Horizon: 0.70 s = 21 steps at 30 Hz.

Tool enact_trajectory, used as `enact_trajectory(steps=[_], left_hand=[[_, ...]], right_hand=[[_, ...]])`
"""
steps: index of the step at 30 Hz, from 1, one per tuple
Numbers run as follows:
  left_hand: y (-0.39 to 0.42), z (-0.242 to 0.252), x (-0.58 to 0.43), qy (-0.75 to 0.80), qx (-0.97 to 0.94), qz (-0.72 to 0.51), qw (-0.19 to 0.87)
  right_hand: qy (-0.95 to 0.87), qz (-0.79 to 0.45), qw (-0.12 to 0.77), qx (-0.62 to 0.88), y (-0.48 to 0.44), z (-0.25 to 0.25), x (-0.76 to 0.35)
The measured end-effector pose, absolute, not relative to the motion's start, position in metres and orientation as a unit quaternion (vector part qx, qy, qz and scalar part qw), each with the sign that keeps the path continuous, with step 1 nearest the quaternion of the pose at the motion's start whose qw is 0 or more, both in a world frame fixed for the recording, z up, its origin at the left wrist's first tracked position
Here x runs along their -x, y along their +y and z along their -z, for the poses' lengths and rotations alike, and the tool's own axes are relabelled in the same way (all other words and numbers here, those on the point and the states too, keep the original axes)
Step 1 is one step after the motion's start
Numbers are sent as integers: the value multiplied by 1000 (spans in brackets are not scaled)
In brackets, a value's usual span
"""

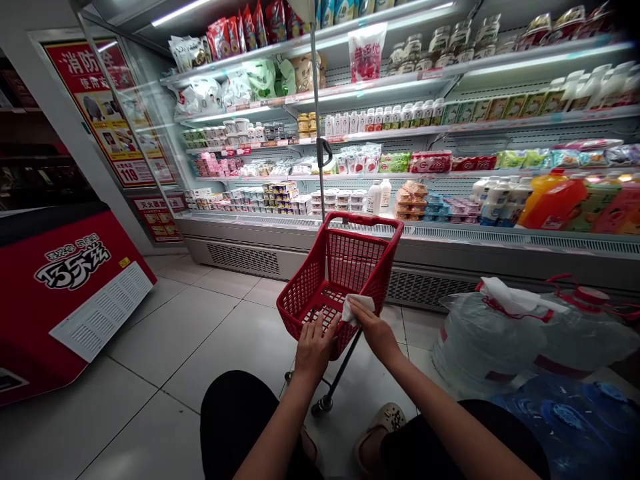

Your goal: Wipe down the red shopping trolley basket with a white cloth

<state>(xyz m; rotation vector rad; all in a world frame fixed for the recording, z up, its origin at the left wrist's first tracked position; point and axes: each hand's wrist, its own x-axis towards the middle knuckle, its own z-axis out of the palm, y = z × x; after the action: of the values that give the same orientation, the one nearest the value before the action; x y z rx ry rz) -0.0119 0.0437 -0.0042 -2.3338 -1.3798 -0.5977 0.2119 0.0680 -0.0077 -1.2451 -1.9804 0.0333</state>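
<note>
A small red shopping cart stands on the tiled floor in front of me, tipped towards me, its pole rising past the shelves. My left hand grips the near rim of the red basket, fingers curled over the edge. Beside it, my right hand presses a white cloth against the same rim, fingers closed on the cloth. My knees in dark trousers show at the bottom, with a beige shoe beneath the cart's wheel.
A lit chiller shelf unit full of dairy packs and bottles runs across the back. A red freezer chest stands at left. Large water jugs with a white cloth on top lie at right.
</note>
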Motion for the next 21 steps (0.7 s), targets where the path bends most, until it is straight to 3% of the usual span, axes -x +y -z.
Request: enact_trajectory(steps=[8, 21], left_hand=[[50, -2, 23, -433, 864, 205, 157], [54, -10, 56, -474, 841, 168, 198]], right_hand=[[-827, -12, 332, 453, 52, -10, -224], [-770, -37, 403, 494, 61, -1, -211]])
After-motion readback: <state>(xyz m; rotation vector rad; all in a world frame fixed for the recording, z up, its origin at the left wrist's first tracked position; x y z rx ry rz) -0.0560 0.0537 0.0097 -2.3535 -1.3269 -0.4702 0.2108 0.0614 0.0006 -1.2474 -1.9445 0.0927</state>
